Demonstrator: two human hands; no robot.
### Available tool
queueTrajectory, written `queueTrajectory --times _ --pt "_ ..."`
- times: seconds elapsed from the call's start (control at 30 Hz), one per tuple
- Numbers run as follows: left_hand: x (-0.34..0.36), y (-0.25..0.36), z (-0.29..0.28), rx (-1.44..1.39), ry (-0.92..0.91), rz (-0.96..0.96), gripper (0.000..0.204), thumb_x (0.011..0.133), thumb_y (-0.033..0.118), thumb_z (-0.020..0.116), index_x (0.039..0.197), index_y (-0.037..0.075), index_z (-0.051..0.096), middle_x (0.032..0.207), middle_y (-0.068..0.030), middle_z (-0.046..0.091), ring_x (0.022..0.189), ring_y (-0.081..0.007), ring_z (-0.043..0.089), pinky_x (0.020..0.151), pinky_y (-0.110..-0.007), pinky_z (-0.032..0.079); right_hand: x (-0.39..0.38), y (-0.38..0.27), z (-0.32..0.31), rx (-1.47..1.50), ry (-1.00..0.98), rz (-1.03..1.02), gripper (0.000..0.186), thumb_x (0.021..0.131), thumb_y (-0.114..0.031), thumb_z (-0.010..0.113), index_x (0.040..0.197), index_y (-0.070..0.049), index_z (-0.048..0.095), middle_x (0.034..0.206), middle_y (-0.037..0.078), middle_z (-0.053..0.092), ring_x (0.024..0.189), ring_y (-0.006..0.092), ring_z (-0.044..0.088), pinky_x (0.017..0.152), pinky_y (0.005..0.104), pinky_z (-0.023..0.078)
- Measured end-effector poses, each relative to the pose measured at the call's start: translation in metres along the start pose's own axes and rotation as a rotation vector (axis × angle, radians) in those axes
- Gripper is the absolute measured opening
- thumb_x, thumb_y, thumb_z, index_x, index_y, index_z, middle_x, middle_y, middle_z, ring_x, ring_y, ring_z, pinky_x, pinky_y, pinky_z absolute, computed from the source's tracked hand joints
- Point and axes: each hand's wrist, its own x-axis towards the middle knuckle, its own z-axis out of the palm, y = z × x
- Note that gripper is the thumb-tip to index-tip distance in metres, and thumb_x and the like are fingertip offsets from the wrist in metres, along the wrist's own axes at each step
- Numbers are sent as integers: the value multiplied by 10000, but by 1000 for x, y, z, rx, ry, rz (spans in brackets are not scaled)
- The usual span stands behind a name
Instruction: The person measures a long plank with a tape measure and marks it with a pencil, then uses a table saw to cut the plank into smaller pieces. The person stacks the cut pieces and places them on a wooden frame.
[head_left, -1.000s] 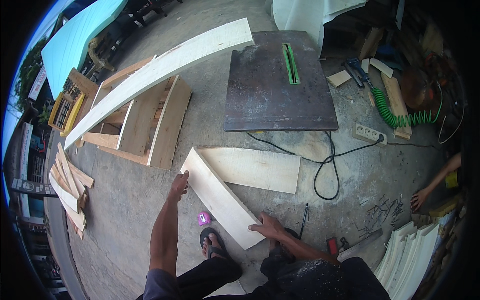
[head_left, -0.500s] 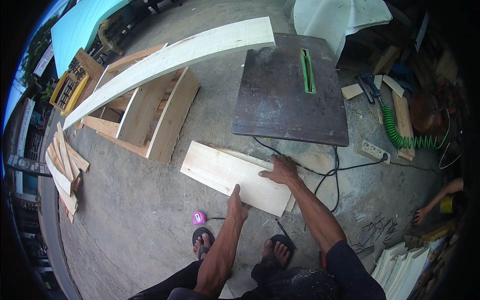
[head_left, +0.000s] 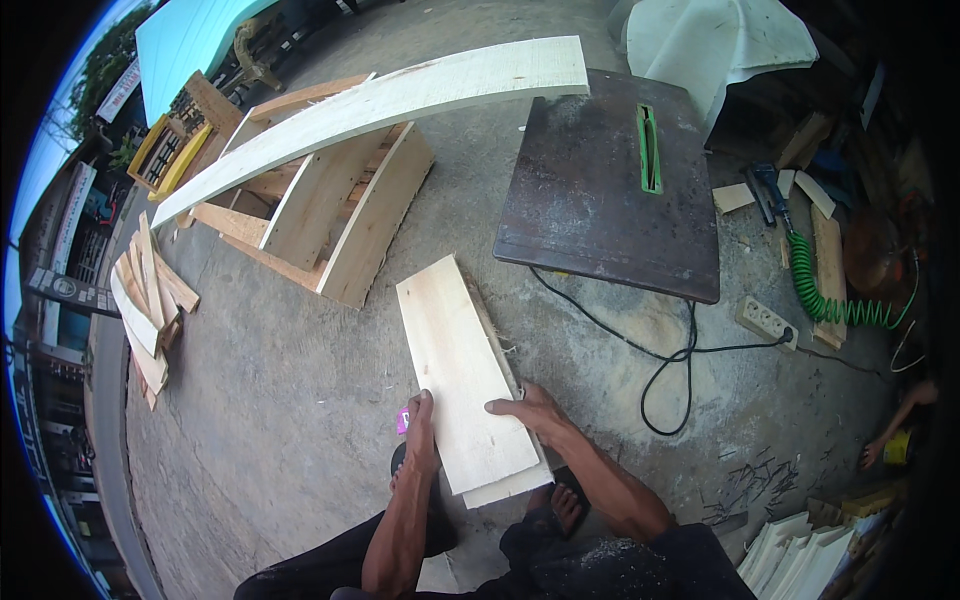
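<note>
Two short pale wooden boards [head_left: 465, 370] lie face to face between my hands, tilted up off the ground, the top one slightly offset so an edge of the lower shows. My left hand [head_left: 422, 437] grips their left edge, thumb on the upper face. On the opposite edge my right hand [head_left: 537, 412] is closed, its thumb laid over the top board and its other fingers hidden beneath. A pink tape measure [head_left: 403, 420] peeks out beside my left hand, mostly covered.
Ahead stands a dark saw table [head_left: 600, 190] with a green-edged blade slot. A long plank [head_left: 400, 95] rests across a wooden frame [head_left: 370, 225] and the table. Right are a power strip [head_left: 766, 322], cable, green coiled hose [head_left: 805, 280], scattered nails [head_left: 755, 480] and another person's hand [head_left: 872, 452].
The boards have turned from lying crosswise to pointing away from me and have come nearer. Both hands moved with them, and the tape measure is now largely hidden.
</note>
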Motion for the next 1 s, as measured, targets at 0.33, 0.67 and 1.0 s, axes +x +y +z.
queueTrajectory --times 0.33,0.67,1.0 --pt "37 18 -121 1607 -240 328 531 1029 485 513 1228 39 721 1390 -178 616 1340 -399 502 1138 -514 391 -40 24 55 628 35 -204 590 868 -165 744 1367 57 522 1215 174 668 1086 254 670 955 368 533" --pt "26 -1 -177 711 368 180 538 1012 472 534 1172 7 752 1178 -278 710 1139 -442 660 1012 -462 494 -1 31 67 -623 104 -137 720 940 -360 704 1472 50 445 1396 295 522 1281 408 558 1085 475 453" --pt "15 -45 -119 1107 633 203 579 941 329 636 1376 -44 557 1339 -349 563 1257 -491 547 1078 -513 440 53 -105 -86 -437 981 -849 322 938 -176 704 1149 49 615 1048 259 669 910 390 706 763 466 574"
